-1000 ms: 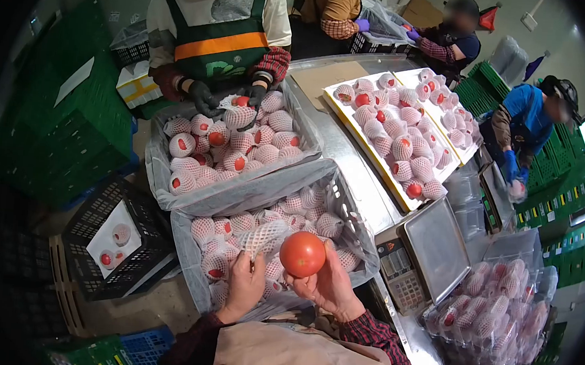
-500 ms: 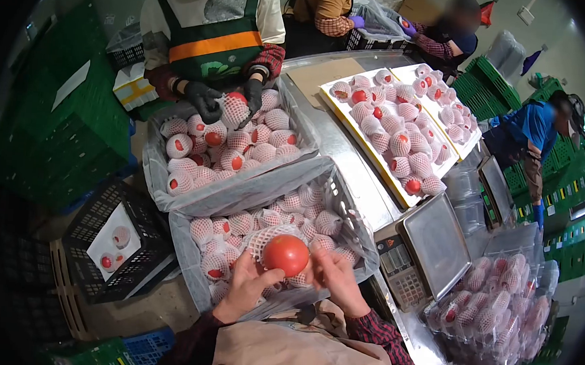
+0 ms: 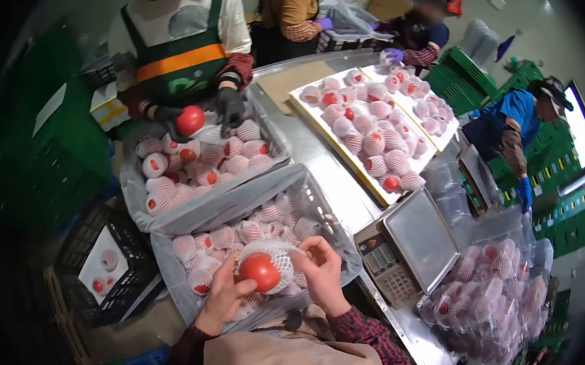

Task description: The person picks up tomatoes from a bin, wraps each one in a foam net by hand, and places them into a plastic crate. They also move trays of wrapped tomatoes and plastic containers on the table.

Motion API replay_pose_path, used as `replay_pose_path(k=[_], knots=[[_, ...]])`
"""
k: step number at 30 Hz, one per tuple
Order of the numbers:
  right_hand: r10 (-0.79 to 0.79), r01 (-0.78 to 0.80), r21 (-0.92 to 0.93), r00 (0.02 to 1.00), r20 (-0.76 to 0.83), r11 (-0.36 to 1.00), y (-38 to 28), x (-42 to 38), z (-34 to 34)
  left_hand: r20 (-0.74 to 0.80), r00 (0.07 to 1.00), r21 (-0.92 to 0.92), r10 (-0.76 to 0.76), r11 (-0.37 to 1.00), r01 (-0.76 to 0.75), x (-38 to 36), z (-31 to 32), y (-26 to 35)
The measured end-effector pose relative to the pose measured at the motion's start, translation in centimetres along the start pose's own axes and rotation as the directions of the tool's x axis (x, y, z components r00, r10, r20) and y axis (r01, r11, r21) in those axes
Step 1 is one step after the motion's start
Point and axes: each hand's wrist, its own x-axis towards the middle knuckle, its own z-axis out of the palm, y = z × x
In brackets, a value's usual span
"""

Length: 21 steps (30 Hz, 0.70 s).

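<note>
**Red tomato half-sleeved in white foam net, held over the near crate**

Left hand cupped under a round red tomato, thumb and fingers curled around its lower side to steady it. Right hand pinching the edge of a white foam mesh sleeve, fingertips closed on the netting and drawing it over the fruit's top and far side; front face of the tomato left bare. Both held just above a grey plastic-lined crate, filled with net-wrapped tomatoes, seemingly so the fruit could go straight down among them.

Beyond, a second lined crate of wrapped tomatoes, with a co-worker's black-gloved hand holding another bare red tomato over it. To the right, a steel-topped weighing scale on the metal table, beside a clear bag of wrapped tomatoes. Farther back, yellow-edged white trays laid flat with wrapped fruit in rows
</note>
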Motion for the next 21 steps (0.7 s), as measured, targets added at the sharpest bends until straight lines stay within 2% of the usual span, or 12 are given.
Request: replay_pose_path(k=[1, 2, 3, 5, 9, 10, 11, 13, 15, 17, 19, 21], knots=[[-0.189, 0.188, -0.179, 0.982, 0.013, 0.966, -0.9, -0.3, 0.6, -0.071, 0.99, 0.265, 0.119, 0.959, -0.096, 0.1, 0.2, -0.3], [-0.335, 0.476, -0.492, 0.875, 0.351, 0.729, -2.6, -0.7, 1.0, -0.126, 0.962, 0.369, 0.244, 0.911, -0.183, 0.5, 0.7, -1.2], [-0.236, 0.449, -0.476, 0.866, 0.441, 0.756, -3.8, -1.1, 1.7, -0.111, 0.964, 0.37, 0.243, 0.91, -0.187, 0.7, 0.6, -1.7], [0.018, 0.095, -0.299, 0.936, 0.352, 0.949, -3.2, -1.3, 1.0, -0.088, 0.955, 0.25, 0.284, 0.934, -0.255, 1.4, 0.3, -2.5], [0.142, -0.128, -0.124, 0.984, 0.111, 0.984, -0.5, 1.7, -4.4, -0.087, 0.94, 0.317, 0.33, 0.904, -0.288, 2.7, 3.1, -2.1], [0.238, -0.233, -0.059, 0.966, 0.096, 0.971, 0.2, 1.6, -4.4, 0.007, 0.882, 0.607, 0.471, 0.699, -0.379, 3.7, 3.1, -2.7], [0.332, -0.334, 0.006, 0.939, 0.089, 0.943, 0.7, 2.0, -4.2, 0.018, 0.88, 0.602, 0.474, 0.698, -0.388, 4.3, 3.5, -2.9], [0.33, -0.33, 0.128, 0.944, 0.022, 0.935, -1.1, 2.3, -3.4, 0.238, 0.843, 0.917, 0.482, 0.175, -0.359, 5.5, 6.0, -2.1], [0.132, -0.119, -0.102, 0.983, 0.129, 0.988, -3.4, 4.7, -5.2, 0.214, 0.839, 0.875, 0.501, 0.283, -0.392, 6.9, 6.1, -3.5], [0.147, -0.15, -0.111, 0.988, -0.035, 0.982, -6.9, 7.7, -7.9, -0.047, 0.928, 0.743, 0.369, 0.634, -0.214, 7.5, 4.9, -5.4], [-0.009, -0.01, -0.196, 0.995, -0.099, 0.98, -10.0, 12.6, -11.8, -0.008, 0.995, 0.933, 0.097, 0.359, -0.027, 8.0, -0.8, -7.7], [-0.234, 0.143, -0.451, 0.96, -0.153, 0.881, -12.3, 18.6, -16.2, 0.307, 0.947, 0.911, 0.092, -0.316, -0.265, 5.7, -5.1, -11.0]])
